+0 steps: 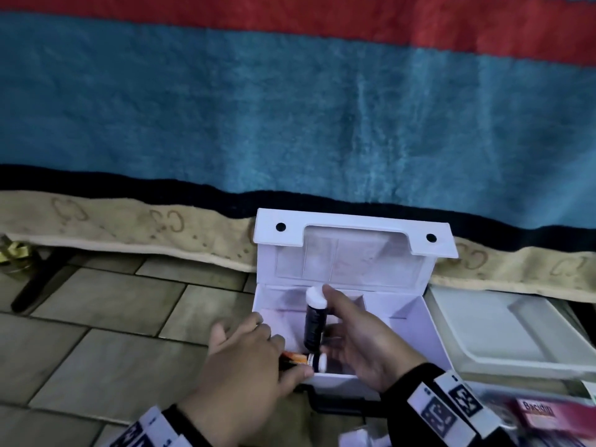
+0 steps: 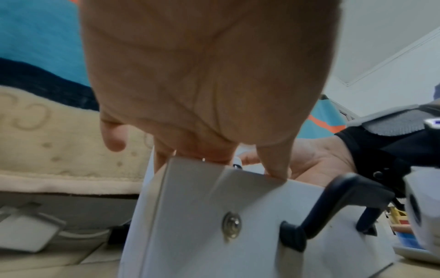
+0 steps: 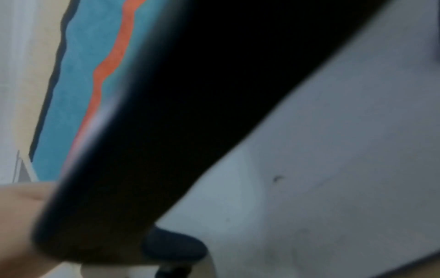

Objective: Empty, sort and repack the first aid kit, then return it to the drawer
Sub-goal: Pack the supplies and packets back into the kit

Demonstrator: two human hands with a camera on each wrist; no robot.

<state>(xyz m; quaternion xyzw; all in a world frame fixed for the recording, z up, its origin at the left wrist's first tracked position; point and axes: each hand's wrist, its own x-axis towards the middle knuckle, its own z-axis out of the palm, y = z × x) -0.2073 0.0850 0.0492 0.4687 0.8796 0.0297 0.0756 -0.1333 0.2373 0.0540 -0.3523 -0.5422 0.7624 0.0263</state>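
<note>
Item: first aid kit (image 1: pixel 400 321), white box with hinged lid standing open, set on the tiled floor (image 1: pixel 96 343) against a bed hung with a blue and red blanket (image 1: pixel 290 108). A black carrying handle (image 2: pixel 333 205) on its front wall shows in the left wrist view.

Item: dark bottle (image 1: pixel 314 324), white cap. Long axis upright, cap uppermost, base down inside the box's left compartment. Held by the right hand (image 1: pixel 364 343), whose fingers (image 1: pixel 338 301) curl round the body from the right side, one fingertip up at the cap. The right wrist view is filled by the bottle's dark side; little else can be read there.

Item: small bottle (image 1: pixel 317 362), white cap, orange label, lying on its side at the near wall of the same compartment, long axis left to right, just below the upright one.

Item: left hand (image 1: pixel 251 353). Thumb and fingertips pinch the front left rim of the box, steadying it.

Relation of note: the upright bottle's base stands directly above the lying bottle's cap end; whether they touch cannot be told. In my judgement, the right hand is the nearer one to finish the placing, and it should shift the base toward the far wall.

Also present: a pale lidded tray (image 1: pixel 503 330) to the right; a pink medicine carton (image 1: pixel 548 417) at the lower right.
</note>
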